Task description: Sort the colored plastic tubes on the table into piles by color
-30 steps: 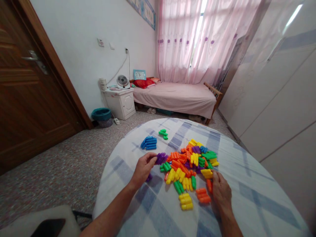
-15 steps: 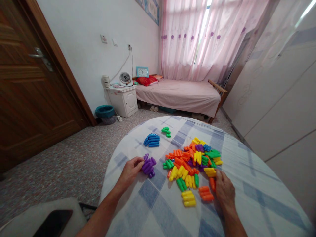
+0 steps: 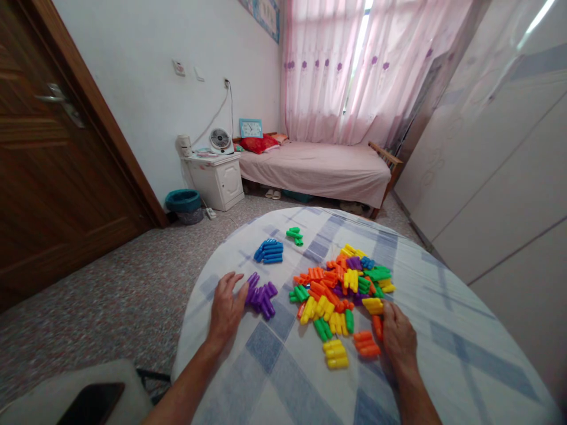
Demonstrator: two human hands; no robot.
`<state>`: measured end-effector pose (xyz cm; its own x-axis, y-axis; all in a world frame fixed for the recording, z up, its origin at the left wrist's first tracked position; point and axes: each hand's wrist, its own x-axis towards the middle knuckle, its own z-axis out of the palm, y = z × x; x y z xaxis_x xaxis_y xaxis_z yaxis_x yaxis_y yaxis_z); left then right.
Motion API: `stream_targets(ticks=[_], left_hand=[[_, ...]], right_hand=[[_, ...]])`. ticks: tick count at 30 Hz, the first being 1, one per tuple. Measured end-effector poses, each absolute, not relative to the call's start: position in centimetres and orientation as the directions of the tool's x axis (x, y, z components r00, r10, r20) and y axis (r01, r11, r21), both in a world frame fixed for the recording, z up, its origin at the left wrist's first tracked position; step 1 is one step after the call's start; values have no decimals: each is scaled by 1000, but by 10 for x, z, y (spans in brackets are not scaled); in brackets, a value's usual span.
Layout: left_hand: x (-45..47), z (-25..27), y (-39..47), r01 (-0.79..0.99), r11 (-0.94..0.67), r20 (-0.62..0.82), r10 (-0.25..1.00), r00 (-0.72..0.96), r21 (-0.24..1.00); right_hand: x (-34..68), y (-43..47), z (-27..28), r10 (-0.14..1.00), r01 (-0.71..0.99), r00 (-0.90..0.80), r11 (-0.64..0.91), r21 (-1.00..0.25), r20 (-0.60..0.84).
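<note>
Our left hand (image 3: pixel 225 310) lies flat, fingers released, touching the purple blocks (image 3: pixel 260 293) near the table edge (image 3: pixel 190 330); our right hand (image 3: pixel 397 340), fingers loosely curled, touches an orange block (image 3: pixel 377 326).

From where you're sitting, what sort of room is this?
Most likely a home bedroom: a bed with pink sheets under a curtained window, a white nightstand with a fan, and toy blocks on a cloth-covered table.

table (image 3: pixel 443 330), checked cloth | mixed blocks (image 3: pixel 343 289) centre | purple blocks (image 3: pixel 261 293) 9 o'clock | blue blocks (image 3: pixel 269 251), green blocks (image 3: pixel 294 235) 11 o'clock
</note>
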<state>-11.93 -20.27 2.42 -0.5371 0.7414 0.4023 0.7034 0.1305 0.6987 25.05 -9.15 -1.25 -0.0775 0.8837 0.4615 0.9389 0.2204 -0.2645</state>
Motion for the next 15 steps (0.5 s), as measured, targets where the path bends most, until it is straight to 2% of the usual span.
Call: stream_targets(ticks=[3,6,11,15], left_hand=[[-115,21,-197,754,131,317,851,-418,644],[-109,22,-192,832,48,266,936,-230,553],[-107,27,-184,886,-125,269,963,0,446],[-110,27,-179,883,-199,337,940,50,424]], right_hand=[[250,-91,-11,887,936,-70,216,-277,456],[249,-92,-8,904,928,-31,185,-324,427],[245,-93,-6,905,925,5,157,-347,425],[245,-94,-4,893,923,-15,186,-338,450]])
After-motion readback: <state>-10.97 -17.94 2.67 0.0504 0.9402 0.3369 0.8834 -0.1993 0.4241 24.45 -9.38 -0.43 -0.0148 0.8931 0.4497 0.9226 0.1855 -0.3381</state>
